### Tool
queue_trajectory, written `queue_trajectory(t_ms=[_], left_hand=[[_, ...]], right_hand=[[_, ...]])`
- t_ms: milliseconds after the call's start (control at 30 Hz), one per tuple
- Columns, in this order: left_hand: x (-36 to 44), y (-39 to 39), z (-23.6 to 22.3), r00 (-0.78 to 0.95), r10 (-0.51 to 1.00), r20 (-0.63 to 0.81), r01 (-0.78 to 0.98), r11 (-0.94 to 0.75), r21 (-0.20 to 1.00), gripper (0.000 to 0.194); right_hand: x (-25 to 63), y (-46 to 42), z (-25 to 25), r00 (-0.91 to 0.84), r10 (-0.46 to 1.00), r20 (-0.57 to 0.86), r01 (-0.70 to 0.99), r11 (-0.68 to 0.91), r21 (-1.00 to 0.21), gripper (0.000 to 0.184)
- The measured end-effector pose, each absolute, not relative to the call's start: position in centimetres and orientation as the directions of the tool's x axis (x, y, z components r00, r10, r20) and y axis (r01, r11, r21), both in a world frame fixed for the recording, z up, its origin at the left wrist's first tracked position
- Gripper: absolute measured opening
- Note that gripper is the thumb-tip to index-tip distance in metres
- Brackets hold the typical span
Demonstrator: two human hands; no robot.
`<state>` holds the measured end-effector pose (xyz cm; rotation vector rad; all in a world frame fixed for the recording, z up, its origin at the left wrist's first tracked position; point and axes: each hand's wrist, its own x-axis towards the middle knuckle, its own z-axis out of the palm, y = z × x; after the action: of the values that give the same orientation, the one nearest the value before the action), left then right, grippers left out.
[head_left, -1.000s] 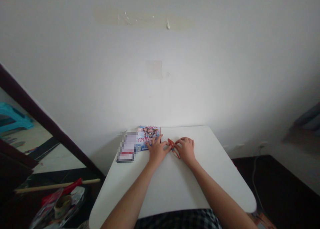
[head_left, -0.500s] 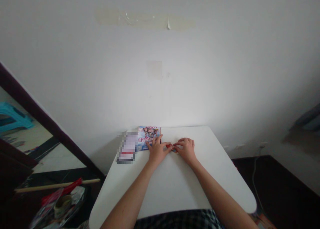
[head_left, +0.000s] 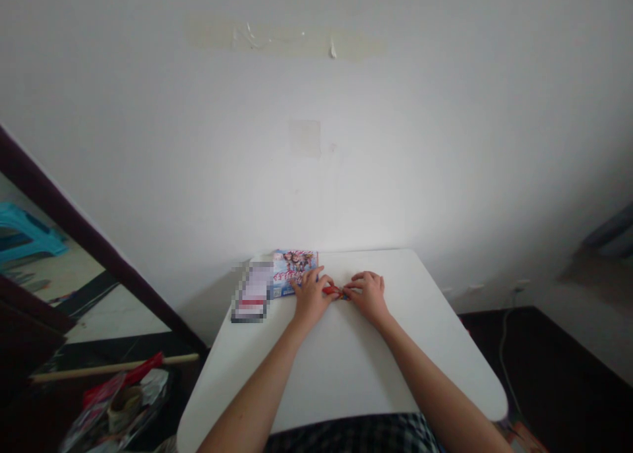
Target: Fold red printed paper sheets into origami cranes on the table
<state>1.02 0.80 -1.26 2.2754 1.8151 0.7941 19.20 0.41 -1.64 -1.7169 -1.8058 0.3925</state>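
A small red-and-blue object (head_left: pixel 333 290) lies low over the table between my hands; its kind is too small to make out. My left hand (head_left: pixel 312 299) pinches its left end with thumb and forefinger, the other fingers spread over the edge of a colourful printed booklet (head_left: pixel 291 266). From the other side, my right hand (head_left: pixel 368 296) has its fingertips closed on the right end. The fingers cover part of the object.
A pixelated phone-like item (head_left: pixel 253 291) lies left of the booklet on the white table (head_left: pixel 341 374). Behind it rises a white wall (head_left: pixel 395 143). Bagged items (head_left: pixel 123 407) and a wooden stick (head_left: pixel 113 367) lie low at left, by a dark-framed mirror (head_left: pixel 99 242).
More of the object's red part now shows by my left fingers, which have shifted slightly. My right hand has barely moved; booklet and phone-like item stay put.
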Motion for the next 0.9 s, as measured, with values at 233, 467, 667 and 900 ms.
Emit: queue_trajectory(t_ms=[233,467,667,900], left_hand=[[1.1,0.9,-1.5,0.113,0.924,0.365,0.867,-0.271,0.418,0.036],[1.0,1.0,-1.8,0.040,0.921,0.387,0.890,-0.209,0.405,0.046],[1.0,0.9,-1.9,0.050,0.923,0.383,0.891,-0.215,0.401,0.040],[1.0,0.8,-1.7,0.091,0.935,0.342,0.897,-0.226,0.379,0.030]], right_hand=[[19.7,0.9,-2.0,0.038,0.931,0.363,0.758,0.210,-0.618,0.009],[20.6,1.4,-3.0,0.044,0.796,0.603,0.820,0.316,-0.478,0.008],[20.7,0.9,-2.3,-0.026,0.784,0.620,0.856,0.338,-0.391,0.009],[19.9,0.4,-2.1,-0.142,0.827,0.543,0.811,0.412,-0.416,0.010]])
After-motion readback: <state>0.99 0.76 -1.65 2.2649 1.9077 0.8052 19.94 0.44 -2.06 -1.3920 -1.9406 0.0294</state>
